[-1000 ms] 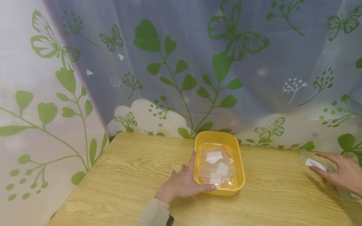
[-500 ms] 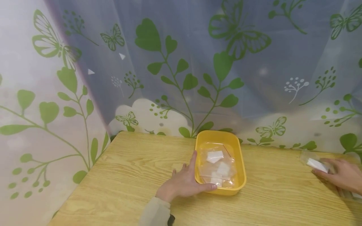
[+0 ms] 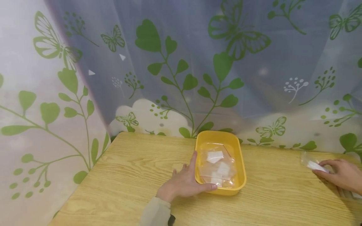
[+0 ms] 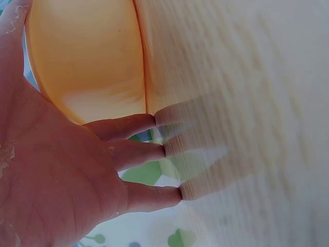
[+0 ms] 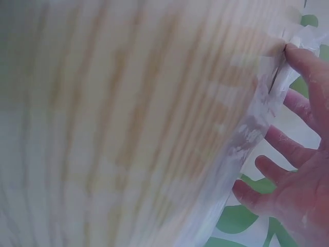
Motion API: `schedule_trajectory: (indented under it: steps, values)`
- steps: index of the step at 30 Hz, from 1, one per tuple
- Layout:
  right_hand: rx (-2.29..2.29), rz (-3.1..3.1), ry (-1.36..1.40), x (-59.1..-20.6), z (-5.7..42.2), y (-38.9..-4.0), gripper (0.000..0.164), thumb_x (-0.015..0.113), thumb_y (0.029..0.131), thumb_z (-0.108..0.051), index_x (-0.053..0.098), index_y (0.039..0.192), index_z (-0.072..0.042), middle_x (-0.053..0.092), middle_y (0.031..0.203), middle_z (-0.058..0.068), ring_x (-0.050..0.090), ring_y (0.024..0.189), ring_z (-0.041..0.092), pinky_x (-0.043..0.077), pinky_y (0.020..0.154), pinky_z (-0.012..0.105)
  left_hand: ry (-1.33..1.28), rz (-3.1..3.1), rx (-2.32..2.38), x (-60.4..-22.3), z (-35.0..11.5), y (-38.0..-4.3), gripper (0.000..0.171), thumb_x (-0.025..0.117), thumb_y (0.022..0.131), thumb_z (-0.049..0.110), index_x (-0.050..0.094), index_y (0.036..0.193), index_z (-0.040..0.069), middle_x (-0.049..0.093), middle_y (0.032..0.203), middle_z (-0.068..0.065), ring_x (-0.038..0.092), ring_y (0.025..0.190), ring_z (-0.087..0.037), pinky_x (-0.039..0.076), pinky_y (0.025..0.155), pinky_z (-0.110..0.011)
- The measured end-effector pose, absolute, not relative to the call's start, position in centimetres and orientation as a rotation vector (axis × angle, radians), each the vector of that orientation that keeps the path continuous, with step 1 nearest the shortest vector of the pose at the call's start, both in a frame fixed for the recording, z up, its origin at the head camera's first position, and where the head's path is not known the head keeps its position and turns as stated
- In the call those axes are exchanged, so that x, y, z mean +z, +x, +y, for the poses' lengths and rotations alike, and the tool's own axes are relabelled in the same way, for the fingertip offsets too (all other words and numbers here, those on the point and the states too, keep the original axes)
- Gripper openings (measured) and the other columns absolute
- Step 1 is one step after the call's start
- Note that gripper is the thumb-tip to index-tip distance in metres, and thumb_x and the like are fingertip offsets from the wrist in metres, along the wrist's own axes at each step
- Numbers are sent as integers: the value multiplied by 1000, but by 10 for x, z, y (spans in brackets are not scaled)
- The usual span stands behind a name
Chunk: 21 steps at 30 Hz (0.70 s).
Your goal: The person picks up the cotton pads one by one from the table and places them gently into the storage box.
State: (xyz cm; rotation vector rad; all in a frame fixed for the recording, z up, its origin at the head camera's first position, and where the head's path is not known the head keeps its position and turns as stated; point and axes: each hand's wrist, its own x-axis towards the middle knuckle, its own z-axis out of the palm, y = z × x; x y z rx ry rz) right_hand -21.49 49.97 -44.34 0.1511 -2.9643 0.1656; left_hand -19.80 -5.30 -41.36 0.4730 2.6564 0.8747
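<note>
Resting against the yellow tray [image 3: 243, 175] just to its right, the left hand [image 3: 181, 185] is spread wide with straight fingers; its thumb lies over the tray's near rim, its forefinger runs along the side wall, and three fingertips meet the wooden table [image 3: 135, 169]; inside the tray, to the right of this hand, flat clear packets [image 3: 203, 171] with white slips [image 3: 215, 157] overlap one another; at the wrist behind it come a pale sleeve [image 3: 155, 212] and a bit of a dark band [image 3: 171, 220]; well to the tray's right, the right hand [image 3: 342, 174] is narrowed, thumb and forefinger pinching a clear bag [image 3: 306, 160] with something white in it, the bag's loose end reaching past the fingertips to their left; below this hand a white piece [image 3: 357, 195] shows, too cut off to make out; a curtain [image 3: 192, 31] patterned with leaves and butterflies hangs beyond both hands.
</note>
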Motion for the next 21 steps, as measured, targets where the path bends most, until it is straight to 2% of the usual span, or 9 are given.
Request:
schedule_trajectory:
  steps: [3, 5, 8, 11, 16, 21]
  values:
    - [187, -2966, 154, -445, 498, -214, 57, 73, 91, -48, 72, 105, 8, 66, 76, 17, 41, 58, 14, 34, 50, 30, 469, 2658, 868, -414, -53, -197, 131, 62, 77, 85, -16, 164, 27, 39, 161, -24, 27, 154, -46, 13, 122, -74]
    - [191, -2977, 154, -445, 498, -214, 57, 74, 90, -48, 72, 103, 8, 66, 75, 17, 45, 59, 14, 37, 50, 31, 463, 2657, 872, -413, -53, -197, 131, 62, 77, 85, -16, 164, 27, 39, 161, -24, 28, 154, -46, 13, 122, -73]
    - [211, -2995, 143, -443, 498, -215, 58, 76, 89, -47, 70, 100, 9, 69, 86, 27, 54, 63, 19, 45, 53, 35, 456, 2659, 876, -413, -52, -196, 131, 64, 76, 85, -14, 165, 27, 41, 160, -23, 29, 154, -44, 14, 122, -72]
    - [261, -2992, 117, -441, 495, -215, 57, 79, 88, -44, 67, 100, 11, 69, 86, 26, 59, 65, 23, 48, 55, 38, 448, 2658, 886, -413, -51, -196, 131, 64, 76, 84, -13, 165, 27, 41, 161, -23, 29, 154, -44, 13, 123, -72]
    - [309, -2936, 95, -442, 491, -212, 57, 82, 85, -41, 66, 101, 11, 70, 88, 25, 63, 68, 28, 47, 55, 36, 449, 2658, 882, -413, -51, -196, 131, 64, 76, 84, -14, 165, 28, 41, 161, -22, 29, 154, -43, 13, 123, -72]
    - [277, -2817, 178, -444, 485, -210, 48, 87, 80, -35, 68, 101, 4, 73, 89, 28, 69, 71, 39, 45, 52, 34, 445, 2661, 878, -413, -52, -196, 131, 64, 76, 84, -14, 164, 27, 41, 161, -23, 29, 154, -44, 13, 123, -72]
